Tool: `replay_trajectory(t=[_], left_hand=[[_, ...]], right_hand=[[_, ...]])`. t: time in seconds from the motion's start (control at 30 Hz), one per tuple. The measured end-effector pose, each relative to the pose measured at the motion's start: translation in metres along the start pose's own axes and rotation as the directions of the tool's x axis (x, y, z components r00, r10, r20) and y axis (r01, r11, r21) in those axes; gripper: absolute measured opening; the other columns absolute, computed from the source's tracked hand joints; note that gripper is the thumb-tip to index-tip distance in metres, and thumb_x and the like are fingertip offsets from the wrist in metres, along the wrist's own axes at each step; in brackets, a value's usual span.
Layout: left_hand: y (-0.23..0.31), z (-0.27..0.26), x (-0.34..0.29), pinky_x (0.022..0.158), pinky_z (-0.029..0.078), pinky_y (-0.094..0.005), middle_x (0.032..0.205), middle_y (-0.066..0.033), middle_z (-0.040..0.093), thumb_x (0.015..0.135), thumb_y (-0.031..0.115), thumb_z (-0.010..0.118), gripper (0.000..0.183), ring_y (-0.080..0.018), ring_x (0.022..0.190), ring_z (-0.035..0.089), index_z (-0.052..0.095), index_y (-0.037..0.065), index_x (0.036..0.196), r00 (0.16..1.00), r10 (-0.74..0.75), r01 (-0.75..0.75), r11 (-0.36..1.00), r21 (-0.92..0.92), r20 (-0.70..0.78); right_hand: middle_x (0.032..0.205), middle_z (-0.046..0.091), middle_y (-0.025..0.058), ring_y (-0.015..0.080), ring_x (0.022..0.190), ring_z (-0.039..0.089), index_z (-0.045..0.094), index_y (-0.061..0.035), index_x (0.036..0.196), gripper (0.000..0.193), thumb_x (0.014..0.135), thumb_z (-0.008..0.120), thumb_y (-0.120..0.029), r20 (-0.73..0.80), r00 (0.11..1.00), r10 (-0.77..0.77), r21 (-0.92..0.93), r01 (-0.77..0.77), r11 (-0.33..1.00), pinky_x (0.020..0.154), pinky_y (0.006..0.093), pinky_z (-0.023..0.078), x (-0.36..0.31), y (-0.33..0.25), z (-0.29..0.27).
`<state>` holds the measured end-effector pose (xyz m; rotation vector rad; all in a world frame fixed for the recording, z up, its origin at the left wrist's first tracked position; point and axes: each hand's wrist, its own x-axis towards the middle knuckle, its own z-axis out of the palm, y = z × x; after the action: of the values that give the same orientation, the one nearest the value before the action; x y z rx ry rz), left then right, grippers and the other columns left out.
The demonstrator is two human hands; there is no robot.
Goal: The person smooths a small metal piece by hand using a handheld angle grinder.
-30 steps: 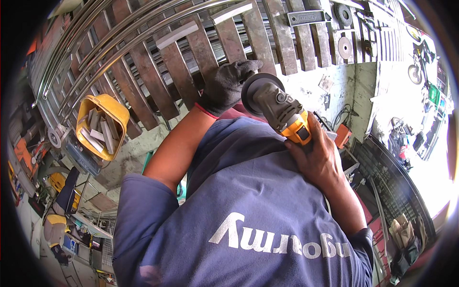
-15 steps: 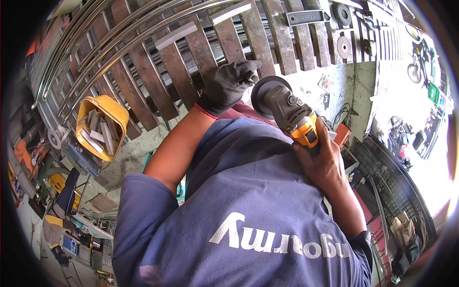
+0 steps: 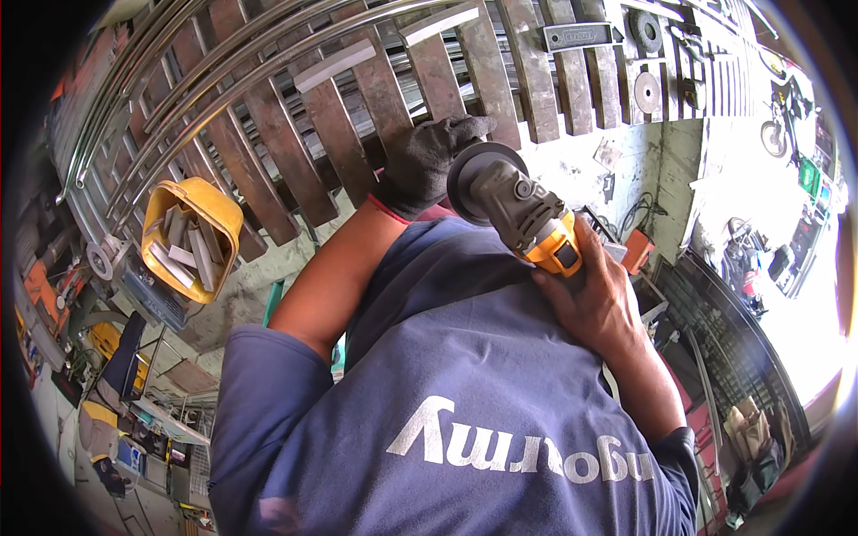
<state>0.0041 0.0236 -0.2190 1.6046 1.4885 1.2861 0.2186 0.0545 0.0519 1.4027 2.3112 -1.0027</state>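
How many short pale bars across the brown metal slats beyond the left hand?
2: left bar and right bar, both beyond the dark-gloved left hand; some may be hidden.

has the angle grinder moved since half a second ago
Yes: against the slatted bench, the angle grinder has shifted left, toward the gloved left hand.

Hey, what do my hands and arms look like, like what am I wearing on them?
Your left hand wears a dark charcoal work glove with a red-edged cuff. Your right hand is bare. Short blue T-shirt sleeves leave both forearms uncovered.
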Motion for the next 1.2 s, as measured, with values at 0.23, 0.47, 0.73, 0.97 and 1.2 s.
replay_trajectory(t=[0.23, 0.47, 0.73, 0.97, 1.2], left_hand=[[0.002, -0.003, 0.001, 0.084, 0.062, -0.0395, 0.121, -0.0087, 0.078, 0.093, 0.019, 0.075, 0.035, -0.0285, 0.102, 0.076, 0.074, 0.013, 0.128, 0.999, 0.038, -0.040, 0.998, -0.049, -0.027], [0.002, -0.003, 0.003, 0.083, 0.061, -0.0403, 0.118, -0.0083, 0.078, 0.094, 0.024, 0.075, 0.037, -0.0296, 0.099, 0.076, 0.073, 0.014, 0.129, 1.000, 0.027, -0.028, 0.998, 0.061, 0.014], [-0.008, 0.006, -0.002, 0.082, 0.061, -0.0406, 0.115, -0.0089, 0.079, 0.091, 0.020, 0.078, 0.039, -0.0294, 0.098, 0.076, 0.073, 0.014, 0.129, 1.000, 0.000, 0.000, 1.000, -0.012, -0.007], [0.011, -0.004, 0.011, 0.076, 0.061, -0.0408, 0.110, -0.0124, 0.078, 0.090, 0.017, 0.080, 0.036, -0.0316, 0.091, 0.076, 0.076, 0.015, 0.125, 0.999, -0.024, 0.026, 0.996, 0.080, -0.024], [0.034, -0.024, 0.025, 0.076, 0.060, -0.0420, 0.106, -0.0158, 0.077, 0.097, 0.016, 0.071, 0.023, -0.0357, 0.088, 0.075, 0.077, 0.010, 0.118, 0.994, -0.102, 0.099, 0.993, -0.068, -0.048]], right_hand=[[0.124, 0.069, 0.0321, 0.0493, 0.108, 0.073, 0.043, 0.0022, 0.154, 0.080, 0.093, 0.083, -0.031, -0.026, 1.000, -0.015, 0.020, 0.015, 1.000, 0.091, 0.0508, 0.061, 0.003, 0.002, 0.000], [0.123, 0.070, 0.0320, 0.0491, 0.110, 0.072, 0.044, 0.0023, 0.154, 0.080, 0.093, 0.083, -0.031, -0.023, 1.000, -0.001, 0.009, 0.001, 1.000, 0.093, 0.0504, 0.060, 0.003, 0.004, 0.003], [0.124, 0.070, 0.0318, 0.0488, 0.110, 0.073, 0.044, 0.0024, 0.154, 0.081, 0.093, 0.084, -0.032, -0.020, 0.999, -0.028, -0.017, 0.028, 0.999, 0.092, 0.0507, 0.061, -0.002, 0.004, 0.004], [0.120, 0.071, 0.0315, 0.0491, 0.109, 0.073, 0.043, 0.0022, 0.154, 0.080, 0.093, 0.083, -0.030, -0.044, 0.999, 0.006, 0.001, -0.006, 1.000, 0.091, 0.0510, 0.060, -0.013, 0.009, 0.004], [0.119, 0.073, 0.0294, 0.0467, 0.108, 0.075, 0.043, 0.0024, 0.154, 0.078, 0.095, 0.082, -0.031, -0.249, 0.963, 0.098, 0.046, -0.090, 0.995, 0.091, 0.0493, 0.060, -0.039, 0.029, -0.008]])
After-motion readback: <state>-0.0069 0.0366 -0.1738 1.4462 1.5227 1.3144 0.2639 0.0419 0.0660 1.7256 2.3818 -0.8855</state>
